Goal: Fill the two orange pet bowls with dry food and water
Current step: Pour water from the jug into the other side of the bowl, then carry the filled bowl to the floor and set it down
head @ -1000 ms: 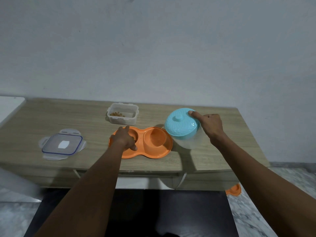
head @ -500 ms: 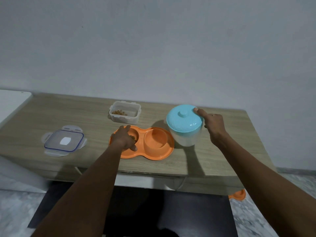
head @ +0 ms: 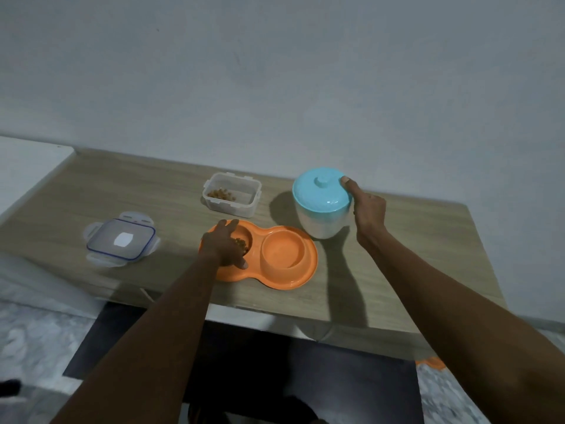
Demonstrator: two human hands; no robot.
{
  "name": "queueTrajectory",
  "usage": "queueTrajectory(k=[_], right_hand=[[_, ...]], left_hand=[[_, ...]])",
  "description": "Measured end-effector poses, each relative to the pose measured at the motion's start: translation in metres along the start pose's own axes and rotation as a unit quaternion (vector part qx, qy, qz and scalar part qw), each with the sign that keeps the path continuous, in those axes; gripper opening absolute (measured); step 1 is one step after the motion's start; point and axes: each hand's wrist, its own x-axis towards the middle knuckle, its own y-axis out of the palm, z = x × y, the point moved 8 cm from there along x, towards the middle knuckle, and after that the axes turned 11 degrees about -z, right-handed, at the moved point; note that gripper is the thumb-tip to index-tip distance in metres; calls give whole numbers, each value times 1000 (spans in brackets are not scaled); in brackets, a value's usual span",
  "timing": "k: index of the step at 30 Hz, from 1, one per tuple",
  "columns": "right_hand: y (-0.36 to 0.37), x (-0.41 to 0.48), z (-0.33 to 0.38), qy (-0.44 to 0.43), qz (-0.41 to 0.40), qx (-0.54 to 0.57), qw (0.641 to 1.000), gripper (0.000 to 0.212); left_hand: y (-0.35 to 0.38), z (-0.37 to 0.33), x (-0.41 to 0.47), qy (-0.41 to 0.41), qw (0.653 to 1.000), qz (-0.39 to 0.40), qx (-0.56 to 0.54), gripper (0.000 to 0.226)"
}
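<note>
A plain pale wall (head: 275, 71) is seen behind, dimly lit and tinged bluish grey. A light wood-grain worktop (head: 412, 258) is set against it, its front edge faced in white. A white surface (head: 27, 166) is seen just beside its left end. Below, a grey marbled floor (head: 36, 338) is shown, with a dark area (head: 305, 377) under the worktop

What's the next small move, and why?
Probably let the right hand release the jug: it stands upright on the table by the right bowl, lid on, after tilting toward that bowl a second ago. The left bowl holds kibble, left hand resting on it. Whether water landed is unclear.
</note>
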Motion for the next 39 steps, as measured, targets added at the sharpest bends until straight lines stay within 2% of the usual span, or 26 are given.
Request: queueTrajectory(k=[12, 16, 19, 22, 25, 27, 29, 31, 33, 36, 38, 39], right_hand=[[29, 14, -17, 31, -1, 7, 1000, 30], [30, 14, -15, 7, -1, -18, 1000, 55], [13, 3, -31, 7, -75, -46, 996, 65], [-5, -22, -75, 23, -116, -179, 977, 61], [0, -58, -115, -26, -54, -329, 942, 55], [5, -81, -128, -64, -42, -349, 934, 59], [6, -94, -135, -58, -59, -329, 941, 59], [9, -101, -136, -33, -65, -312, 947, 59], [12, -108, -132, -8, -69, -302, 951, 60], [14, -107, -131, 17, -81, -281, 956, 45], [13, -106, -131, 39, -85, -267, 959, 44], [13, -106, -132, 48, -85, -260, 961, 44]], left_hand=[[1, -3, -4, 12, 1000, 3, 19, 118], [4, 0, 2, 20, 999, -4, 35, 121], [7, 4, 3, 29, 999, -6, 31, 126], [5, 10, -4, 22, 1000, -8, -6, 128], [-1, 27, -11, 16, 995, -37, -89, 127], [-9, 43, -16, -2, 986, -75, -150, 111], [-18, 57, -19, 6, 979, -118, -168, 71], [-23, 67, -20, 3, 976, -128, -173, 47], [-27, 70, -19, -8, 980, -115, -165, 39], [-35, 70, -17, -39, 976, -98, -188, 32], [-37, 73, -17, -81, 968, -87, -219, 14], [-38, 74, -17, -93, 966, -84, -225, 17]])
